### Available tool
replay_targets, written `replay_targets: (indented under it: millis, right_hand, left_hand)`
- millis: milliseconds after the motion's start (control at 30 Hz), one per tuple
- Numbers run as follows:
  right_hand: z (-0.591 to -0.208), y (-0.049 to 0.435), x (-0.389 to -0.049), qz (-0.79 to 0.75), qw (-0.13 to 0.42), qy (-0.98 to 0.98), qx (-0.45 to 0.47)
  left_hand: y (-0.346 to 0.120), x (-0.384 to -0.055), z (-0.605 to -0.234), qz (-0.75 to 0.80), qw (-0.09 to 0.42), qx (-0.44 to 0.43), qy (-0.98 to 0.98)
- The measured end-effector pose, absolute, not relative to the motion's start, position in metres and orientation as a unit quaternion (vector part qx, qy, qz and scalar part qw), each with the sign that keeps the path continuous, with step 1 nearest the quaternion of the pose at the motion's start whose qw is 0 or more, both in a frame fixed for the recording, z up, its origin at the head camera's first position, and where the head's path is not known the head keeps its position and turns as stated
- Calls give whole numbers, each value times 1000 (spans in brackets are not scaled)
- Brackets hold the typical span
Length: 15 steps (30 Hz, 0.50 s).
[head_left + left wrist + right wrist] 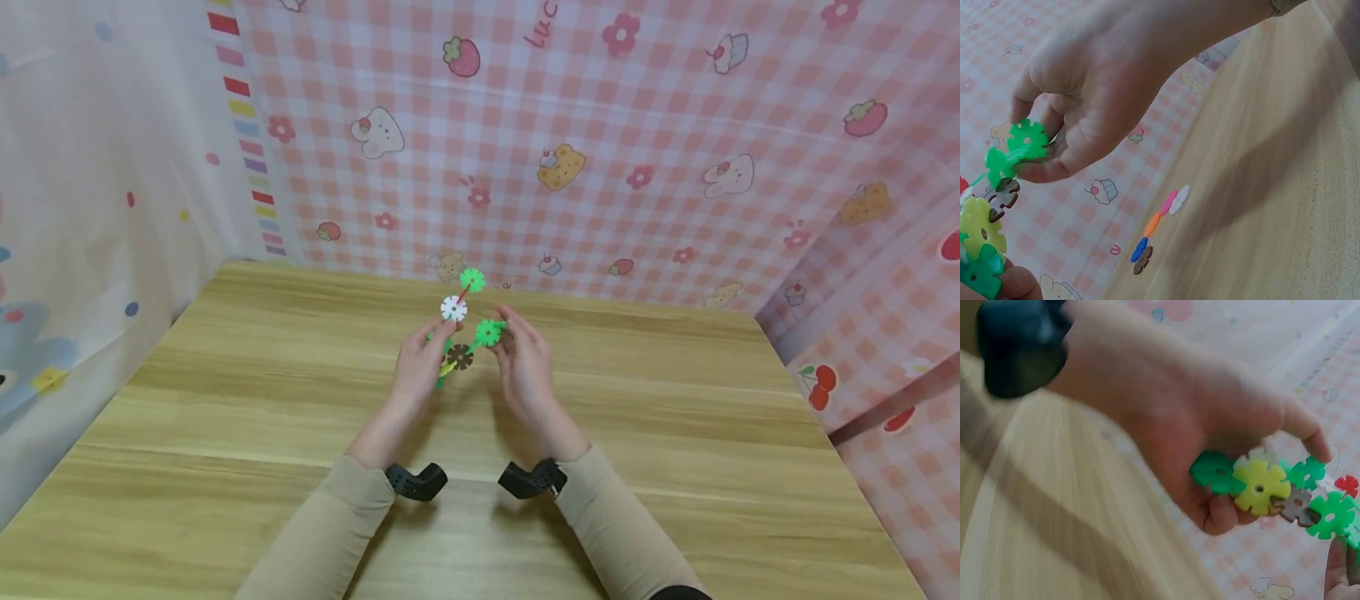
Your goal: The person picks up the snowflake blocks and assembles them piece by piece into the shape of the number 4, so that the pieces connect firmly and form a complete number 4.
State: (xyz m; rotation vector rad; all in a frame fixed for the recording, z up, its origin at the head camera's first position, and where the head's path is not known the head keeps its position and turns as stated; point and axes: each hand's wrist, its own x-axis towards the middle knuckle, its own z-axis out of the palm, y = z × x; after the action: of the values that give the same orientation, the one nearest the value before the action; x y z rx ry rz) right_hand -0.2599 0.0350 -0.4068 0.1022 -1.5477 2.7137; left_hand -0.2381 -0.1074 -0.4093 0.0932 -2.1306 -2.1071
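Observation:
Several notched snowflake building discs are joined into one chain between my two hands. My left hand (417,365) grips its near part, with a dark green disc (1215,472) at the palm and a yellow disc (1260,489) beside it. A brown disc (460,357) links on towards the right. There my right hand (527,362) pinches a pair of green discs (1027,139) between thumb and fingers. From the left hand's fingertips, a white disc (453,308), a red disc (465,292) seen edge-on and a light green disc (472,280) point away from me.
In the left wrist view, loose discs lie in a row on the wooden table (660,433): white (1179,200), pink (1169,202), orange (1152,224), blue (1139,249) and brown (1143,260). Behind the table hangs a pink checked curtain (480,125).

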Motion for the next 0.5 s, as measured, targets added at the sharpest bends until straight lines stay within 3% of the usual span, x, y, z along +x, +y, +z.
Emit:
replay_targets:
  millis: [267,500]
  right_hand:
    - [-409,36,-262,864,22,-500,46]
    - [-409,36,-261,859,-2,-507,64]
  left_hand:
    - [-108,-237,-408,-702,58,20,-710]
    - [-107,-237,-408,-701,61,23,-710]
